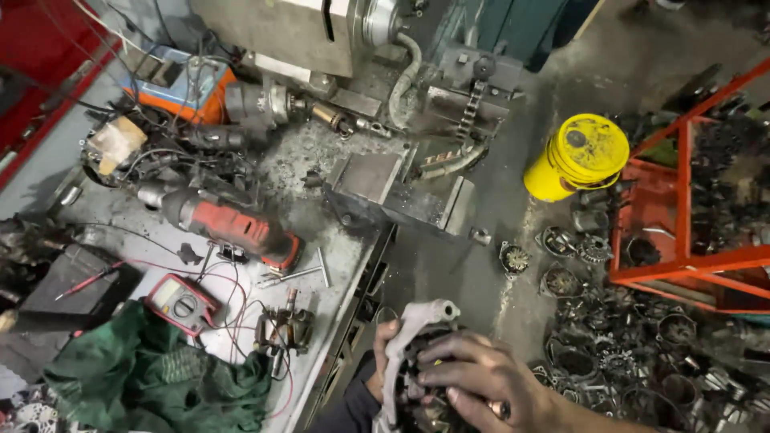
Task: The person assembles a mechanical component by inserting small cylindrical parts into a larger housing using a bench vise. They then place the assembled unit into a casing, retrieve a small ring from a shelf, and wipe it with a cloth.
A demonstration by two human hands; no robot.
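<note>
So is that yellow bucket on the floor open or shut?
Shut: the yellow bucket stands upright with its round yellow lid covering the top.

Both hands, left hand (383, 361) and right hand (481, 373), wrapped around a grimy alternator housing (413, 333) at the near edge; red multimeter (183, 303) and green rag (152, 373) on the table (337, 256), yellow bucket (579, 155) far right.

- Right hand (481, 377) lies low in the frame, palm down, fingers spread and curled over the top of a part it grips.
- A ring sits on one right finger.
- The right forearm runs off toward the lower right corner.
- Left hand (383, 365) is mostly hidden; its fingers wrap the part's left side.
- A dark sleeve covers the left wrist.
</note>
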